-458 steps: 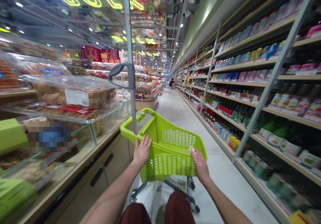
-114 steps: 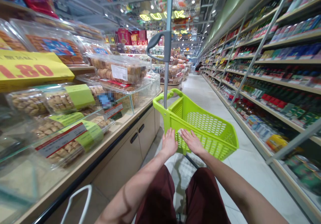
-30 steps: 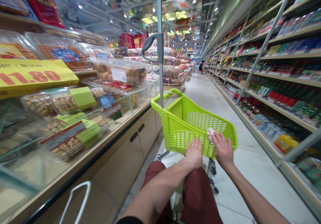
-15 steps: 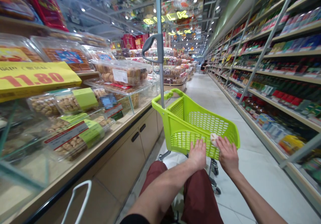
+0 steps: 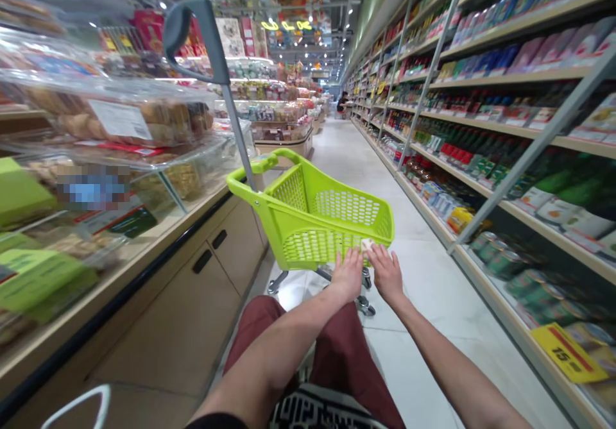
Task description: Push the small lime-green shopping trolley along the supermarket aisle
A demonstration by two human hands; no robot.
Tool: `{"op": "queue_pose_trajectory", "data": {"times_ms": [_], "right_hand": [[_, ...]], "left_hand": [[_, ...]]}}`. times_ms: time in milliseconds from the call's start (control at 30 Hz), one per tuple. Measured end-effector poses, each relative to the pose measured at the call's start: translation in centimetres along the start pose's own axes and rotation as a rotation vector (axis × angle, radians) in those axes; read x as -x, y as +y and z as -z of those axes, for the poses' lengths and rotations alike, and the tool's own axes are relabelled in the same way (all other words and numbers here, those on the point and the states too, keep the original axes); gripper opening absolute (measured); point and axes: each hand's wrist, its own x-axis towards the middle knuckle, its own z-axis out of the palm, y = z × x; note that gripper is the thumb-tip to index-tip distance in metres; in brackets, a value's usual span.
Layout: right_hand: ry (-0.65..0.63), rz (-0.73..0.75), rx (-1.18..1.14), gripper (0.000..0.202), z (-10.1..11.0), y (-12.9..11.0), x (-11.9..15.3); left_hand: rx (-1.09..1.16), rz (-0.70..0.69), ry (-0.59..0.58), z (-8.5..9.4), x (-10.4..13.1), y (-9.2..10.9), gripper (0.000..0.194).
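Observation:
A bright green shopping cart (image 5: 269, 214) with a perforated basket stands in front of my knees. Pressed flat against its near side, close to the right end, my left hand (image 5: 347, 276) has its fingers stretched out and holds nothing visible. Just right of it, my right hand (image 5: 387, 276) holds a crumpled white wipe (image 5: 366, 244) at its fingertips against the upper part of the same side. The wipe is partly hidden by the fingers. A grey pole with a looped handle (image 5: 205, 44) rises from the cart's left end.
On the left runs a counter (image 5: 178, 288) with clear boxes of baked snacks (image 5: 139, 118). Tall shelves (image 5: 524, 131) of bottles and cans line the right side. Between them a pale tiled aisle (image 5: 332, 140) leads back, with a person (image 5: 342, 103) far off.
My view has swung right, so the cart and both hands appear farther left. Both hands have slid along the basket toward its right end and sit closer together.

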Motion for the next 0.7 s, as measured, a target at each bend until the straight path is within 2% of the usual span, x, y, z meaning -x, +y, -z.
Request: {"op": "queue_pose_trajectory", "data": {"times_ms": [67,133,233,333,400,467,633,700], "right_hand": [[0.09,-0.064,0.006,0.048,0.9,1.2,-1.0],[0.104,-0.092,0.026,0.05,1.1,2.1,-1.5],[-0.003,-0.059,0.056,0.054,-0.2,2.2,-0.3],[-0.133,0.01,0.055,0.059,-1.9,1.0,1.9],[-0.159,0.041,0.035,0.059,-2.1,0.2,2.5],[-0.103,0.048,0.005,0.055,-1.5,-0.3,1.5],[0.156,0.008,-0.031,0.048,1.0,-1.1,-4.5],[0.16,0.023,-0.029,0.049,0.8,-1.9,-5.5]], "left_hand": [[-0.011,0.007,-0.013,-0.1,-0.5,0.2,0.063],[-0.016,0.022,-0.014,-0.1,-1.0,0.3,0.064],[-0.018,0.021,-0.015,-0.2,-1.1,0.5,0.064],[-0.027,0.001,-0.032,-0.6,-0.6,0.6,0.064],[-0.027,0.0,-0.04,-0.7,-0.2,0.3,0.064],[-0.02,0.01,-0.043,-0.5,0.0,-0.5,0.064],[-0.008,0.122,-0.028,0.8,0.1,-3.2,0.067],[-0.001,0.163,-0.01,1.3,0.4,-4.1,0.067]]}}
